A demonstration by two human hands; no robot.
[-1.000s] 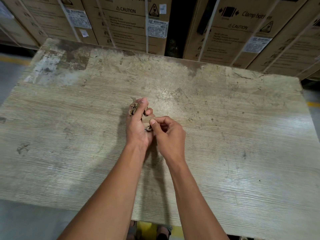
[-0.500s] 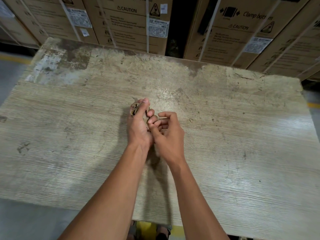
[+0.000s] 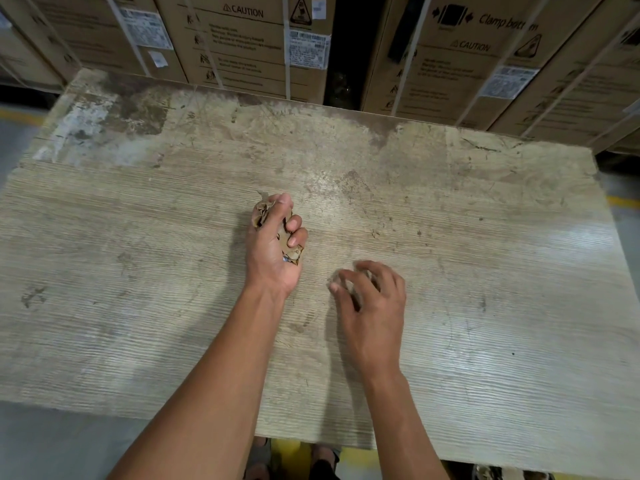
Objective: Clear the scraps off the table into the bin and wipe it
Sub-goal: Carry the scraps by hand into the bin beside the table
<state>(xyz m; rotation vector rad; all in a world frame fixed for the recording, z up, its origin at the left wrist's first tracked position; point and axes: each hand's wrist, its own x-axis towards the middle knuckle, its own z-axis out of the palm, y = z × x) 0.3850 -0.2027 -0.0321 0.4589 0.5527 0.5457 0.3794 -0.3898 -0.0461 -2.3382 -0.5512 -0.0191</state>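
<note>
My left hand (image 3: 273, 247) is curled round a bunch of brown cardboard scraps (image 3: 263, 213) above the middle of the worn wooden table (image 3: 485, 306). Pieces stick out past the thumb and below the fingers. My right hand (image 3: 370, 303) hovers just to the right and nearer to me, blurred, with its fingers loosely bent and nothing visible in them. No bin or cloth is in view.
Stacked cardboard boxes (image 3: 242, 39) with caution labels stand right behind the table's far edge. Grey floor with yellow lines shows at both sides. My feet (image 3: 322, 465) are just under the near edge.
My right hand has let go of the scraps and pulled away to the right and toward me. The left hand stays in place with the scraps in it.
</note>
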